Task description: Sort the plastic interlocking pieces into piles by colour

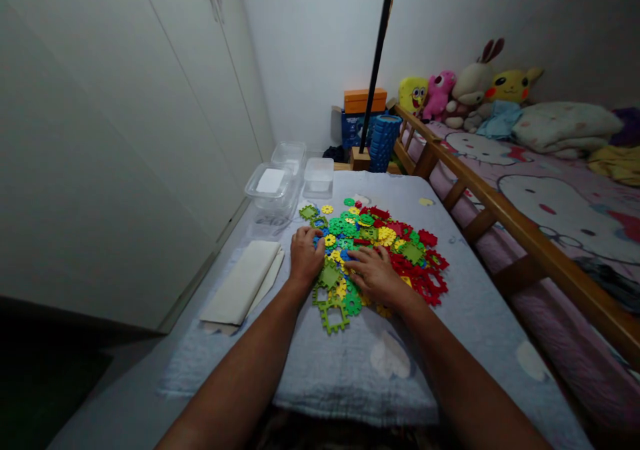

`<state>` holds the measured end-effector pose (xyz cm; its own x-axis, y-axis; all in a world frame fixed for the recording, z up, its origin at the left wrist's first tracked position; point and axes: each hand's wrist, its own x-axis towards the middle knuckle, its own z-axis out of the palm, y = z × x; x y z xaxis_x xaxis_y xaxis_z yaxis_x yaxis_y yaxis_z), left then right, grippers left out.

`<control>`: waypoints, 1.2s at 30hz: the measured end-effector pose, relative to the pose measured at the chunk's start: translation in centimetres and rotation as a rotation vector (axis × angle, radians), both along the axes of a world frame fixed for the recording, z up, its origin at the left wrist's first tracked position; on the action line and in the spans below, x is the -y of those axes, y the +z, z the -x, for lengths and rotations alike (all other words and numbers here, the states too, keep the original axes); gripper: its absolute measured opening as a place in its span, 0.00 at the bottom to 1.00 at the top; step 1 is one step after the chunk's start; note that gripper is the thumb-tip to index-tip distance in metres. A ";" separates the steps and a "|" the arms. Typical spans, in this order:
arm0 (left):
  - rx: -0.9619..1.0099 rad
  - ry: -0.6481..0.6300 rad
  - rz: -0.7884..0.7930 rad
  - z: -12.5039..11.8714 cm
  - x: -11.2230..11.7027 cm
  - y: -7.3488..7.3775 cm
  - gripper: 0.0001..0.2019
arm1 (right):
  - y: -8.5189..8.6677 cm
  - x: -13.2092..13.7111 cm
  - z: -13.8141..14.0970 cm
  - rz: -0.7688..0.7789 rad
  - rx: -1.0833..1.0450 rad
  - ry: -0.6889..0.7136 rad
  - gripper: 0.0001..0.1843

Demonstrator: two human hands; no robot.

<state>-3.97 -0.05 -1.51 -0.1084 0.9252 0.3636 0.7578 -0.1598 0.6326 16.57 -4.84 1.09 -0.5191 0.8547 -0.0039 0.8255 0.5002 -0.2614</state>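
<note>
A heap of flat plastic building pieces lies on the table, mixing green discs [353,303], yellow discs [387,237], red square pieces [429,286] and olive-green square pieces [330,275]. My left hand [306,255] rests at the heap's left edge, its fingers bent and apart beside a few blue pieces. Across the front middle of the heap lies my right hand [376,275], palm down with spread fingers touching yellow and blue pieces. An olive-green square frame [334,317] sits at the near end, between my forearms. What lies under both palms is hidden.
Clear plastic containers [319,175] stand at the table's far left. A folded beige cloth or paper [243,283] lies left of my left hand. A wooden bed rail [480,210] runs along the right side, and a white cabinet [150,137] along the left. A black pole [376,70] rises behind.
</note>
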 end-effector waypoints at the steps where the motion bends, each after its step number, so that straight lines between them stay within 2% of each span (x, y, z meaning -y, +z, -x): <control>1: -0.034 -0.021 0.022 0.1 0.1 0.4 0.09 | -0.1 0.0 -0.1 -0.022 0.027 -0.049 0.17; 5: -0.209 -0.160 0.166 0.8 1.7 2.4 0.12 | -0.1 0.3 -0.9 -0.120 0.115 -0.203 0.17; 9: -0.366 -0.342 0.282 1.8 5.0 4.0 0.27 | 0.1 0.4 -1.8 -0.208 0.129 -0.306 0.16; 12: -0.414 -0.425 0.414 2.2 7.2 4.2 0.40 | 0.1 0.3 -2.2 -0.266 0.109 -0.364 0.16; 15: -0.447 -0.448 0.519 1.9 8.1 3.6 0.50 | -0.1 0.2 -2.1 -0.284 0.054 -0.326 0.15; 17: -0.463 -0.451 0.498 1.5 8.0 2.9 0.52 | -0.3 0.2 -2.0 -0.250 0.013 -0.262 0.14; 19: -0.461 -0.462 0.434 1.0 7.3 2.2 0.48 | -0.2 0.4 -1.8 -0.200 -0.011 -0.206 0.15; 23: -0.413 -0.486 0.338 -0.2 4.8 0.6 0.42 | 0.2 0.6 -1.9 -0.146 -0.019 -0.170 0.15; 27: -0.323 -0.437 0.231 -1.7 1.7 -0.3 0.36 | 0.5 0.0 -3.3 -0.244 -0.126 -0.185 0.14; 30: -0.290 -0.412 0.189 -2.9 0.3 0.1 0.33 | 0.3 -0.9 -5.2 -0.380 -0.247 -0.266 0.12; 33: -0.352 -0.378 0.137 -4.4 -0.2 1.4 0.28 | -0.2 -1.9 -7.3 -0.454 -0.327 -0.378 0.13; 36: -0.426 -0.491 0.090 -6.5 -0.3 2.7 0.25 | -0.8 -2.8 -9.1 -0.482 -0.380 -0.469 0.11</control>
